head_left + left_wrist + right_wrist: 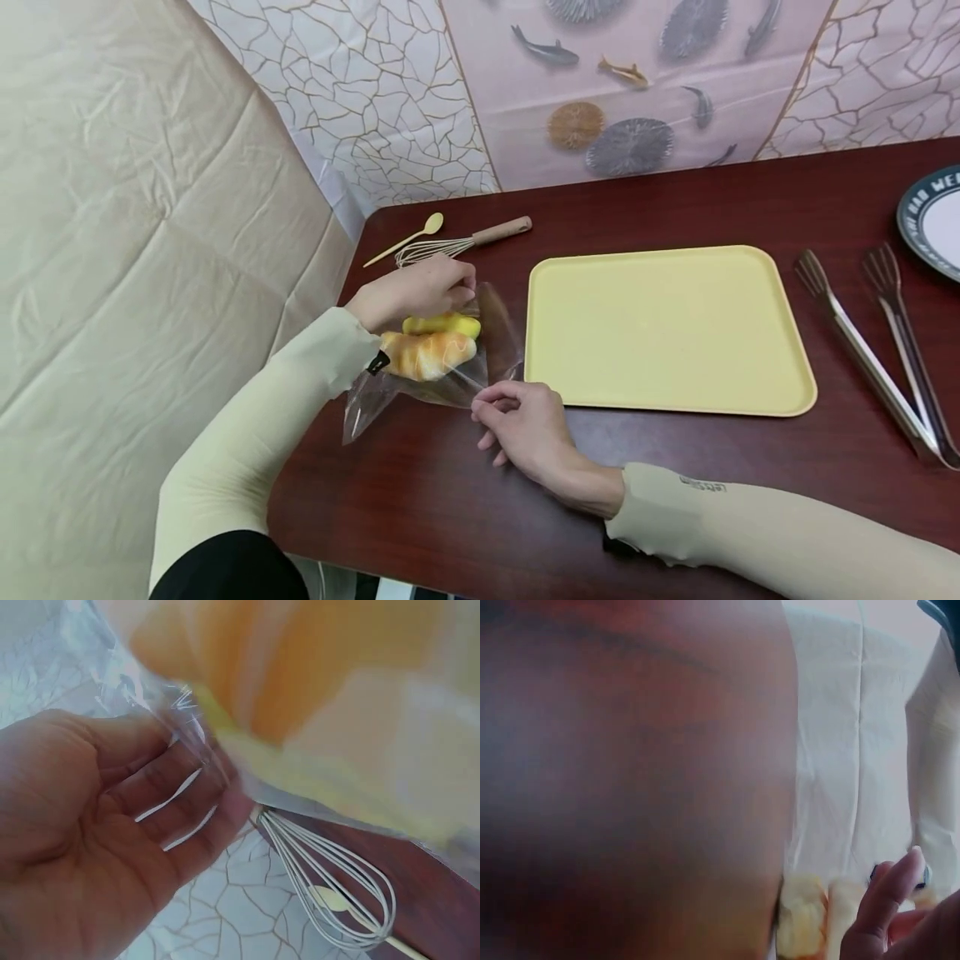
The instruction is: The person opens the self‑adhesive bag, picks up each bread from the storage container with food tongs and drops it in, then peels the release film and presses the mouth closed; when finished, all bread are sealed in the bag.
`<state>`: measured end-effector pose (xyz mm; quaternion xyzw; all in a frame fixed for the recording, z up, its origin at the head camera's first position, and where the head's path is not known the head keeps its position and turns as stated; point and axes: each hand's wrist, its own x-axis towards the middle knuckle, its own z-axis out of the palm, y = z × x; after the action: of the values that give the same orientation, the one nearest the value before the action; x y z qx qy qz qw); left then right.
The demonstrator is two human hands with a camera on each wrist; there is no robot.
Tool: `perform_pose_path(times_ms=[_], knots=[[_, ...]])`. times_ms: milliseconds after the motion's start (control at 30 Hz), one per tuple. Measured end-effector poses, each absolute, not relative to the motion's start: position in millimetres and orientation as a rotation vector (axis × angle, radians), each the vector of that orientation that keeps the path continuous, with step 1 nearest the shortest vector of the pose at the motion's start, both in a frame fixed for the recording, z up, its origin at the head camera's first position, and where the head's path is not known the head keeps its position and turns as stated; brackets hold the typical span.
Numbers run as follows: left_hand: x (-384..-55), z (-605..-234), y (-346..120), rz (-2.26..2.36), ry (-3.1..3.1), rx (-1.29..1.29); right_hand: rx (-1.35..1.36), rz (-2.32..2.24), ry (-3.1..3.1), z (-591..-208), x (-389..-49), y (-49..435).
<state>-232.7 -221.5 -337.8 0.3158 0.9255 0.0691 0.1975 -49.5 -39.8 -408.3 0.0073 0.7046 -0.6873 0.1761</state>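
A clear plastic bag [371,408] lies at the left of the table with a croissant-like bread [431,357] and a yellow, elongated piece [459,324] inside. My left hand [420,292] pinches the bag's far edge, its wrist passing over the left end of the bag. In the left wrist view, film runs between the thumb and fingers of that hand [112,802]. At the near right corner, my right hand [528,425] pinches the bag's edge between thumb and index finger, the other fingers loosely bent. Only part of this hand [892,919] shows in the right wrist view.
Right of the bag lies a yellow tray [667,333]. Behind the left hand are a whisk [465,242] and a yellow spoon [408,237]. Metal tongs [877,358] lie right of the tray, near a rimmed plate [918,208]. A fabric-covered wall [150,208] borders the table's left side.
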Motion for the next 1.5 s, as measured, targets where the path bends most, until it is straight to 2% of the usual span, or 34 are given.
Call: perform_pose_path(times_ms=[300, 667, 933, 1167, 1500], knots=[[-223.9, -326.7, -240.7, 0.422, 2.705, 0.842, -0.126, -1.808, 2.223, -400.9, -65.6, -12.1], [-195.9, -315.2, -279.7, 0.773, 2.989, 0.692, -0.572, -1.881, 2.619, -395.7, -96.2, 17.0], [-168.5, -325.6, -284.6, 1.247, 3.058, 0.538, -0.557, -2.173, 2.458, -392.5, -115.1, 24.6], [-140.5, -339.9, -274.9, 1.687, 3.037, 0.623, -0.619, -2.287, 2.482, -391.4, -119.7, 26.2], [-110.0, -359.0, -255.7, 2.268, 2.775, 0.595, -0.263, -2.230, 2.210, -378.1, -120.5, 30.1]])
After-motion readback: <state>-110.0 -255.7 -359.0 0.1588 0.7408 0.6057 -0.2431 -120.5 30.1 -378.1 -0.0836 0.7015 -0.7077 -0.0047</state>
